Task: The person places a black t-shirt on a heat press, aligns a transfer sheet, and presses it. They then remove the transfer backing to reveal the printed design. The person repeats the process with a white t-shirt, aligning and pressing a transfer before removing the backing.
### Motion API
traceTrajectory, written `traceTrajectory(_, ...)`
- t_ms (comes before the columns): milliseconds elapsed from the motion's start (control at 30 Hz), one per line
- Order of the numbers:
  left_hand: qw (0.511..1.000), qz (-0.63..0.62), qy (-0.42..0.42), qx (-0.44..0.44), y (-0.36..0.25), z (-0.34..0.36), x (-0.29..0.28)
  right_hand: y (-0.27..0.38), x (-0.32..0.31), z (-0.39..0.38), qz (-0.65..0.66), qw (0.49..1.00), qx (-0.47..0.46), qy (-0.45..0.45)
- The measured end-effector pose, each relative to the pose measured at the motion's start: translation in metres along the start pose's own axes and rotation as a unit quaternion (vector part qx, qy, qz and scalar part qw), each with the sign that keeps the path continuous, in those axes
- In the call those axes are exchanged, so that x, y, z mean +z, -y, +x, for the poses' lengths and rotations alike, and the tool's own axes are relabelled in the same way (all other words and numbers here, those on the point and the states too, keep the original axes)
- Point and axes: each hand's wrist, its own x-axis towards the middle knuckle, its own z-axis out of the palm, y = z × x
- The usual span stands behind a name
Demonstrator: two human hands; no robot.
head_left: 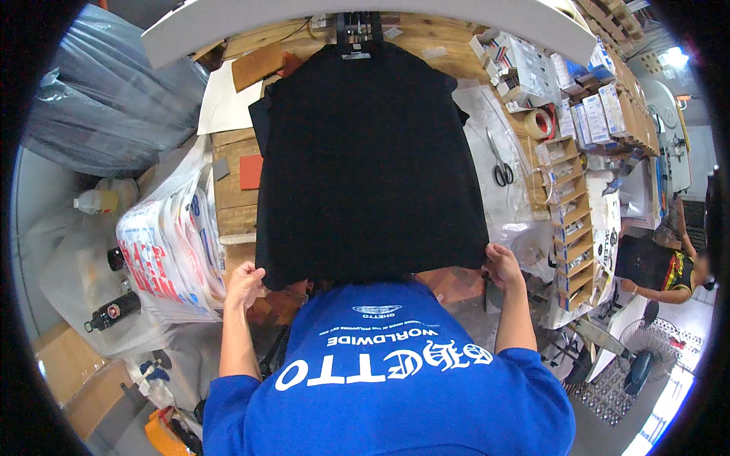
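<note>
A black T-shirt lies spread out in front of me, its neck at the far end and its hem toward my body. My left hand is closed on the hem's left corner. At the right corner, my right hand pinches the hem as well. Between the two hands the cloth is drawn out wide and looks mostly flat. What lies beneath the shirt is hidden.
Scissors and a tape roll lie right of the shirt, near a divided cardboard organizer. Stacked plastic bags sit left, by a black bottle. A white beam crosses above. Another person is far right, near a fan.
</note>
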Motion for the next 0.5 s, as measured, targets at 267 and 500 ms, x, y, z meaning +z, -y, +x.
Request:
traceTrajectory(267,0.999,-0.033,-0.01,0.002,0.002,0.008,0.012,-0.014,-0.004,0.008,0.093,0.993,-0.058,0.043)
traceTrajectory(500,0.996,0.047,-0.081,-0.004,0.018,0.007,0.014,-0.024,0.019,0.009,-0.026,0.991,-0.097,-0.088)
